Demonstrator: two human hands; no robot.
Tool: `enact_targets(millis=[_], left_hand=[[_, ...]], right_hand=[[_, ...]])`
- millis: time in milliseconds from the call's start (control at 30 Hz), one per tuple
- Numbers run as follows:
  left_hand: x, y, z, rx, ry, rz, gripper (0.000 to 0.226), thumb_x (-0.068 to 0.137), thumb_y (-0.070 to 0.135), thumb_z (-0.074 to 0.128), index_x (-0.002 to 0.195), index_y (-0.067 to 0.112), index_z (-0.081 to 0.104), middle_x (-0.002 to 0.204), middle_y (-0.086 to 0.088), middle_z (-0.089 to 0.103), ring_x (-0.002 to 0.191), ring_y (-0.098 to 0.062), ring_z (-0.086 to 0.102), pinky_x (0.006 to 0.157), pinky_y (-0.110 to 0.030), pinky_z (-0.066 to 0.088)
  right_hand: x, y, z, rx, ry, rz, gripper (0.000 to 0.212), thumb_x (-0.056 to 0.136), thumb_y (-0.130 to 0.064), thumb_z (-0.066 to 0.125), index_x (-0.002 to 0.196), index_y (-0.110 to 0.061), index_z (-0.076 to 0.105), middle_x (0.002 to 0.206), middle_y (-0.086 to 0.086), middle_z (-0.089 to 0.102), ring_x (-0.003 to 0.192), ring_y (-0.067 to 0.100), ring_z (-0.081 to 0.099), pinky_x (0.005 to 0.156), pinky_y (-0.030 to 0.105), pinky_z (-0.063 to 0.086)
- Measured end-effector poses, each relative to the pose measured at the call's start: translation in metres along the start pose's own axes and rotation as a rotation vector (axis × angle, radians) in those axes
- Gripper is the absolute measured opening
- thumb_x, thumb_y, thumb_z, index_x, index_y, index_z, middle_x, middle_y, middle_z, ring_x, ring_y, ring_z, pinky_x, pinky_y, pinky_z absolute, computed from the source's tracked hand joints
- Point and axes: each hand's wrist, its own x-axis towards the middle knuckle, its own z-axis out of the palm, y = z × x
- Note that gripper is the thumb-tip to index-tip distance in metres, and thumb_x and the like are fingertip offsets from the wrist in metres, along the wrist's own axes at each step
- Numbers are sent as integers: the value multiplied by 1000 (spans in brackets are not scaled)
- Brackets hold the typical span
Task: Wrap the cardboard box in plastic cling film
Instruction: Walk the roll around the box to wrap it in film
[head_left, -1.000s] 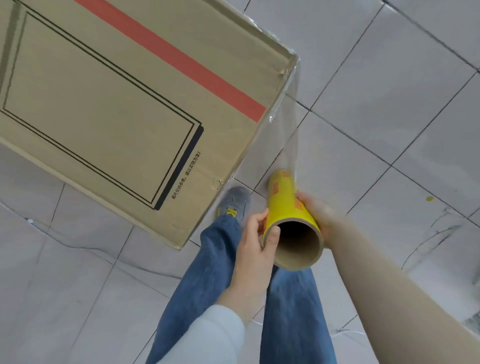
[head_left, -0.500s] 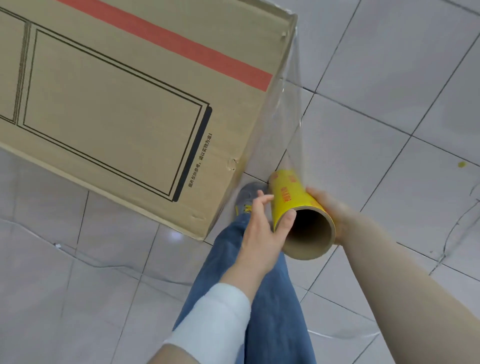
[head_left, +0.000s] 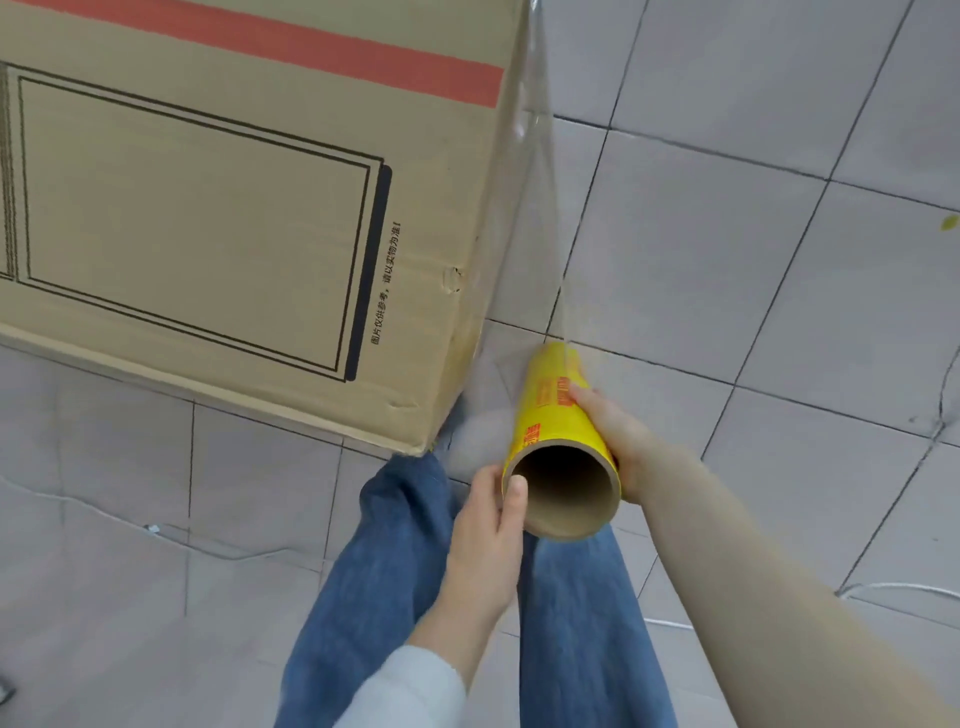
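Observation:
A large brown cardboard box (head_left: 218, 218) with a red stripe and black line print fills the upper left. Just right of its near corner is a yellow cling film roll (head_left: 558, 415), its open cardboard core facing me. My left hand (head_left: 488, 525) grips the roll's near end from the left, thumb on the rim. My right hand (head_left: 618, 441) holds it from the right. A clear sheet of film (head_left: 530, 218) stretches from the roll up along the box's right edge.
The floor (head_left: 779, 260) is pale grey tile with dark grout lines. My legs in blue jeans (head_left: 374, 597) stand right below the roll. A thin white cord (head_left: 883, 587) lies on the tiles at the right.
The box now looks larger and fills more of the view, its right edge closer to upright. The roll and both hands have shifted slightly lower and to the right of the box corner.

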Motion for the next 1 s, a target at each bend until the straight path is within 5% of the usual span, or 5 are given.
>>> enact_targets(millis=[167,367,667,800,1000], left_hand=[[38,15,-36,179,-257,248,75,81,61,36,146,29,19,153,13,18,140,-2,17,114,-24,17],[45,1,-49,233,-258,310,59,85,56,45,131,21,39,135,6,45,123,-3,42,102,-17,32],[2,-49,-79,237,-244,35,41,85,53,40,114,23,38,109,10,52,92,4,49,67,-2,36],[22,-43,-94,275,-258,160,84,73,68,47,143,32,16,135,23,27,124,5,27,97,-14,24],[35,-43,-105,361,-343,309,51,79,63,41,129,54,32,140,9,39,123,-3,37,101,-20,30]], right_hand=[[9,6,0,59,32,20,47,100,-39,38,138,-13,41,88,12,59,70,22,58,55,32,46],[6,35,4,298,-15,-17,50,99,-46,32,94,-3,57,64,14,70,60,24,66,63,36,45],[41,84,55,12,-9,-43,59,94,-50,41,148,-30,24,137,18,49,109,36,58,95,54,48],[47,81,70,-11,17,-89,56,96,-49,35,148,-31,23,138,15,47,116,36,54,100,53,44],[24,104,61,297,-48,-25,52,97,-51,33,128,-11,47,115,17,63,103,29,61,75,39,50]])
